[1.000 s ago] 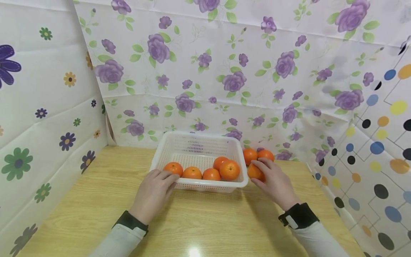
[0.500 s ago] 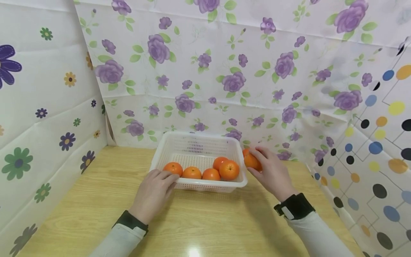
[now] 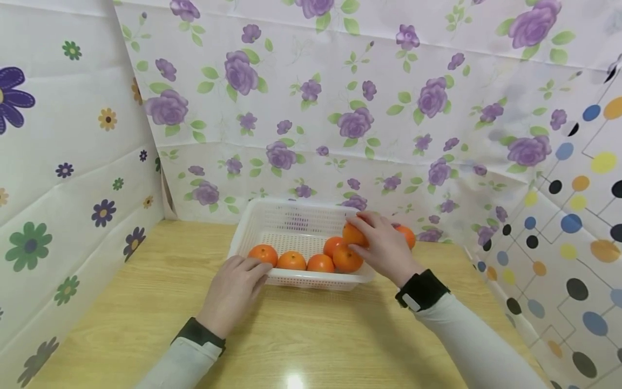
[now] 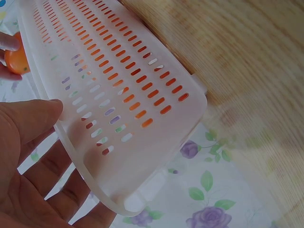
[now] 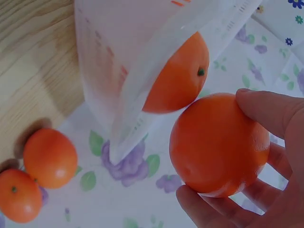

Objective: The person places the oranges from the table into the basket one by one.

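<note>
A white perforated plastic basket (image 3: 311, 276) stands on the table with several oranges (image 3: 291, 261) along its near side. My left hand (image 3: 235, 294) grips the basket's near left rim; in the left wrist view the thumb (image 4: 33, 116) lies on the outer wall and the fingers reach behind the rim. Over the right end of the basket, my right hand (image 3: 384, 246) holds an orange (image 5: 218, 147) between thumb and fingers. That fruit is above the rim, close over another orange (image 3: 347, 258) inside.
Two more oranges (image 5: 50, 158) lie on the table right of the basket; in the head view one orange (image 3: 405, 236) shows partly behind the right hand. Floral sheeting (image 3: 311, 135) hangs along the table's back edge, with patterned sheets at both sides.
My right hand has picked up an orange from the group right of the basket and carried it left, over the basket's right rim. The left hand has stayed on the rim.
</note>
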Action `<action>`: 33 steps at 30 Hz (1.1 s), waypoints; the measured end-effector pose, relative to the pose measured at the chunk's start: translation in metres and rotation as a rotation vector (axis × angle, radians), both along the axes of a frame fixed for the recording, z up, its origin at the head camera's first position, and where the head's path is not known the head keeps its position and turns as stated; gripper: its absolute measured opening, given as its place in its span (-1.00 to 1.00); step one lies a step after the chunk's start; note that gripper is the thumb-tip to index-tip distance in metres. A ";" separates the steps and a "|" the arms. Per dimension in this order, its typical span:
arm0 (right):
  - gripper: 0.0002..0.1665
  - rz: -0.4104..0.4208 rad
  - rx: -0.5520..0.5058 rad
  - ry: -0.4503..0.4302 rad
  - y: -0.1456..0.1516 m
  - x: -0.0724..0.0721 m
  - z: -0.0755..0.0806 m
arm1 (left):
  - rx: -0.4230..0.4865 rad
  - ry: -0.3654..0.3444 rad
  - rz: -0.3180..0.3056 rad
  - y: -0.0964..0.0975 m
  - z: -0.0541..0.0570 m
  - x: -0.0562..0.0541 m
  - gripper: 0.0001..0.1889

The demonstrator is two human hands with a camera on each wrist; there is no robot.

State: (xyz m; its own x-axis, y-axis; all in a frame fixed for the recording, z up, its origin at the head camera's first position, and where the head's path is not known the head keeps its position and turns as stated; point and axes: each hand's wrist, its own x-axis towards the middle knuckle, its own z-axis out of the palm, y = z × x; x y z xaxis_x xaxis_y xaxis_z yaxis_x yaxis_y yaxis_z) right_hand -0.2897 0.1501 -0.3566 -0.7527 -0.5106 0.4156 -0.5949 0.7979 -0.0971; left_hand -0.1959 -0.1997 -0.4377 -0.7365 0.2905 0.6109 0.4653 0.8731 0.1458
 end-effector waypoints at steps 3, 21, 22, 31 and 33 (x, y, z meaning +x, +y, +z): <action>-0.21 0.007 0.006 -0.008 -0.010 -0.002 0.001 | -0.001 0.004 -0.001 0.000 0.000 0.000 -0.69; -0.26 0.074 0.072 -0.039 -0.054 -0.018 -0.006 | -0.002 0.010 -0.003 -0.001 -0.002 0.000 -0.70; -0.26 0.077 0.077 -0.042 -0.057 -0.019 -0.007 | -0.004 0.007 -0.002 -0.001 -0.002 0.000 -0.70; -0.28 0.135 0.131 -0.118 -0.070 -0.026 -0.012 | -0.010 -0.004 -0.001 0.000 0.000 -0.001 -0.70; -0.28 0.123 0.150 -0.145 -0.072 -0.028 -0.012 | -0.008 0.002 -0.001 0.000 0.001 0.000 -0.69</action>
